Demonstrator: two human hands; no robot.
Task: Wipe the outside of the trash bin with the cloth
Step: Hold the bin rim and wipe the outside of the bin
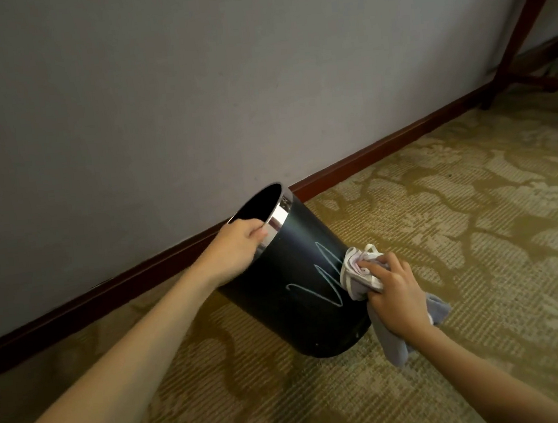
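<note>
A black round trash bin (pixel 291 313) with a shiny metal rim stands on the carpet, tilted toward the wall. A pale zigzag scribble (pixel 316 286) runs across its outer side. My left hand (pixel 237 250) grips the bin's rim at the near edge. My right hand (pixel 395 297) holds a bunched grey-white cloth (pixel 358 273) pressed against the bin's right side, at the right end of the scribble. A loose tail of the cloth hangs below my right hand.
The bin stands close to a grey wall (pixel 190 100) with a dark red skirting board (pixel 384 146). Patterned olive carpet (pixel 461 226) covers the floor. Dark wooden furniture legs (pixel 526 20) stand at the far right.
</note>
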